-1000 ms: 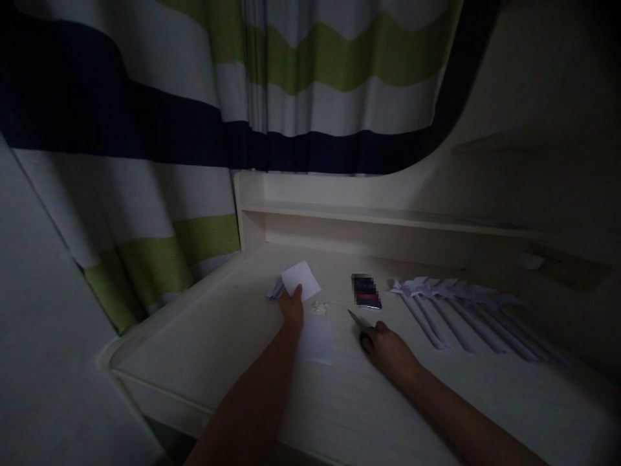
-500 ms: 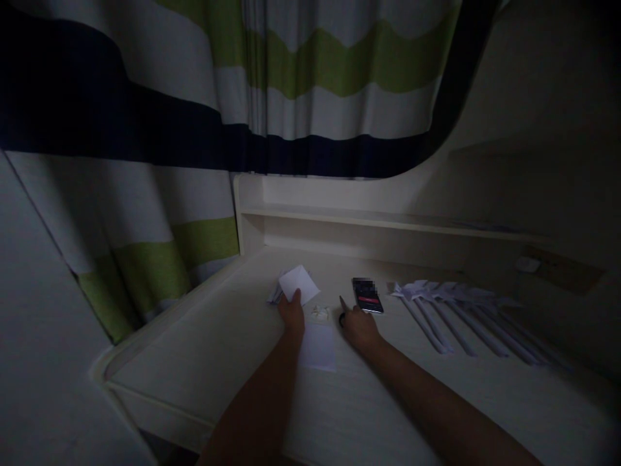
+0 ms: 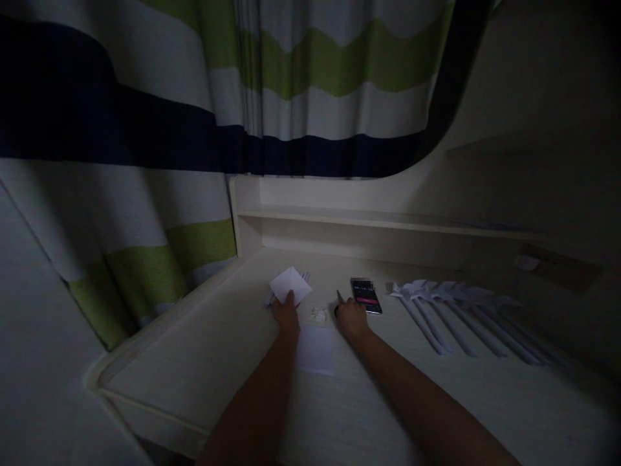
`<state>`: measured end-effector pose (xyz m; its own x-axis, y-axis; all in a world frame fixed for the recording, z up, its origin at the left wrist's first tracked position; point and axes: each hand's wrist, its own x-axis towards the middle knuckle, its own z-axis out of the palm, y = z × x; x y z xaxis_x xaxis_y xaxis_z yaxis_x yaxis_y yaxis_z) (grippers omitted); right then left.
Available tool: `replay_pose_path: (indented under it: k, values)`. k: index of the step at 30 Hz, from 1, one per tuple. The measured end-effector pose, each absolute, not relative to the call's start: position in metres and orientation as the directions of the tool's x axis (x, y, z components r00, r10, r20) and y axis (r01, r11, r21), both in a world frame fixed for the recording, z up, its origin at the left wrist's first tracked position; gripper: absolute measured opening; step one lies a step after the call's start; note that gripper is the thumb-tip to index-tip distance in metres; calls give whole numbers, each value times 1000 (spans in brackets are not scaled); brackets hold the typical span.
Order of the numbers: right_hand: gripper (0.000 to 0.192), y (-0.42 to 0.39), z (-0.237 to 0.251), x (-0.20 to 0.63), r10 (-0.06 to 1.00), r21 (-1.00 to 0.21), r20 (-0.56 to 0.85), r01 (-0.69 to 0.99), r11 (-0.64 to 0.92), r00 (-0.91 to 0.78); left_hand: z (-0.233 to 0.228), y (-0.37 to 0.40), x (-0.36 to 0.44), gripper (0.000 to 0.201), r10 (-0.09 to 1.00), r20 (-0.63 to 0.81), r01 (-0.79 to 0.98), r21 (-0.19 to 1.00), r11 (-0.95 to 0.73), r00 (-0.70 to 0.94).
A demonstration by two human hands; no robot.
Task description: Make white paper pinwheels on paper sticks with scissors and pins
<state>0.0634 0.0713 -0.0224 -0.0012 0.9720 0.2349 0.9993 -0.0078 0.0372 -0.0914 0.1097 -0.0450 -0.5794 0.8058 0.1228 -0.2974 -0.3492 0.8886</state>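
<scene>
Right hand point(image 3: 351, 318) has moved in from 4 o'clock beside phone point(image 3: 366, 295), gripping dark scissors point(image 3: 338, 305); left hand point(image 3: 285, 312) still pinches white paper point(image 3: 290, 285).

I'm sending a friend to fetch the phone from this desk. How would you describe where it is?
On the pale desk below the striped curtain, look just beyond the right hand. The phone lies flat there, left of the row of white paper pinwheels: the only dark slab among white paper.

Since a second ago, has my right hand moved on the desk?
Yes. The right hand has slid left and away from you, now beside the phone instead of short of it.
</scene>
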Motion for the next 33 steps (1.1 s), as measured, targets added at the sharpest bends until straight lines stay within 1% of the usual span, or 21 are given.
replay_pose_path:
  k: [7, 11, 16, 17, 21, 22, 24, 26, 29, 31, 33]
  values:
    - [24, 63, -17, 77, 949, 48, 306, 997, 60, -72, -42, 108, -92, 26, 808, 130, -286, 893, -347, -574]
    - [22, 31, -13, 105, 921, 67, 370, 992, 106, -123, -41, 106, -90, 24, 820, 127, -301, 890, -343, -558]
    - [27, -12, -13, 148, 892, 63, 426, 988, 138, -152, -38, 104, -87, 25, 836, 122, -298, 899, -321, -534]
    - [27, -16, -14, 155, 881, 48, 448, 988, 145, -151, -36, 103, -86, 26, 838, 121, -295, 901, -317, -532]
    - [30, -21, -16, 174, 794, -172, 604, 960, 221, -75, -27, 95, -81, 29, 855, 128, -286, 909, -304, -503]
    - [31, -20, -16, 176, 776, -210, 628, 948, 241, -58, -24, 91, -79, 31, 864, 133, -287, 909, -301, -486]
    - [32, -19, -15, 177, 747, -235, 662, 931, 278, -57, -17, 82, -71, 34, 896, 148, -298, 910, -289, -418]
    - [33, -20, -13, 176, 728, -220, 681, 924, 312, -84, -13, 73, -61, 39, 942, 165, -319, 912, -259, -293]
    - [34, -22, -12, 174, 720, -225, 686, 911, 345, -103, -11, 62, -49, 38, 981, 107, -327, 932, -155, -159]
    - [33, -23, -11, 175, 729, -283, 681, 893, 351, -71, -10, 56, -46, 37, 997, 53, -348, 935, -70, -58]
    - [33, -23, -10, 177, 739, -383, 674, 855, 349, 0, -7, 50, -48, 33, 1000, 21, -343, 939, -17, 9]
